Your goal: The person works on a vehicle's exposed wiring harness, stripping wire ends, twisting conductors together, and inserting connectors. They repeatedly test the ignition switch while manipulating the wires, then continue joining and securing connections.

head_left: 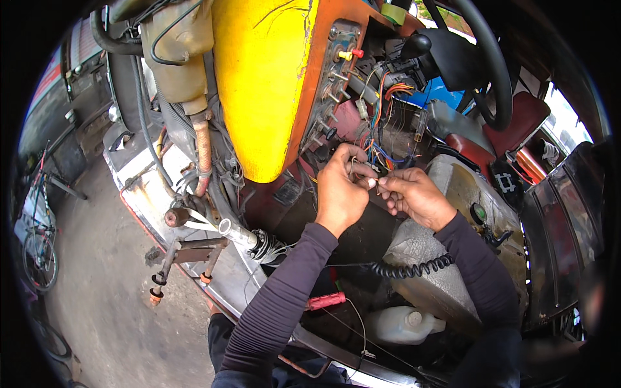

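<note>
Far left of the grip, a bicycle [40,242] stands at the edge of a worn grey floor [110,284]. Nearer, a rusty metal frame [194,253] and a pale tube [238,234] sit to the lower left, while a yellow panel [262,84] rises above and to the left. Below the grip and slightly left lies a red-handled tool [326,301]; above, a row of toggle switches [333,84]. At the centre, a person's left grip [343,194], sleeved to the wrist in dark cloth, pinches a small white piece [372,183] between thumb and fingers. Loose coloured wires [378,145] spill down just above it. Close by, the right grip [417,197] is narrow, its fingertips beside the white piece; what they hold is too small to tell. Below the grip come a translucent jug [404,324], a coiled black cord [414,266] and a scuffed grey housing [420,247]. To the upper right, a black steering wheel [504,77] fronts a dark red seat [525,121].
</note>
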### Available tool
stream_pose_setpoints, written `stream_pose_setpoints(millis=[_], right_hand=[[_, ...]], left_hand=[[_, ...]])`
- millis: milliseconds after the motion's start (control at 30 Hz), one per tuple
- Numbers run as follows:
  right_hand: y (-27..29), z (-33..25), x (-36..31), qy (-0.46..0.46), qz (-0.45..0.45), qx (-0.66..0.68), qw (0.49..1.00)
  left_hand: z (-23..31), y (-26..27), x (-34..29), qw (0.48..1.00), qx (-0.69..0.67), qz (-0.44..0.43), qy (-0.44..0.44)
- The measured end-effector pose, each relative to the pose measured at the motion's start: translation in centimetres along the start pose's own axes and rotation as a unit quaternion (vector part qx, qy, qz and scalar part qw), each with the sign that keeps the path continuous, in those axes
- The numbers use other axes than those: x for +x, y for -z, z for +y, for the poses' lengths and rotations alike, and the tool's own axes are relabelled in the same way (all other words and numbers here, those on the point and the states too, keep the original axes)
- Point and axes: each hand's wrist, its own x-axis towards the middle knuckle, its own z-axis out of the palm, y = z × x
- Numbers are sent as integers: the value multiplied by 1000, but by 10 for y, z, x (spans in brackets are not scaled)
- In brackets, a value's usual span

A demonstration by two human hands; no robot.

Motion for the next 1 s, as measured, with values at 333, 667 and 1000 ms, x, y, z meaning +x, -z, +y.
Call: stream_pose_setpoints(millis=[333, 667, 1000], right_hand=[[-4, 1, -2, 372, 103, -417, 823], [-3, -7, -1, 336, 101, -390, 851], [-4, -14, -6, 426, 89, -464, 771]], left_hand=[[-10, 29, 4, 999, -5, 16, 28], [-10, 34, 1, 997, -33, -60, 26], [-6, 19, 10, 998, -8, -60, -16]])
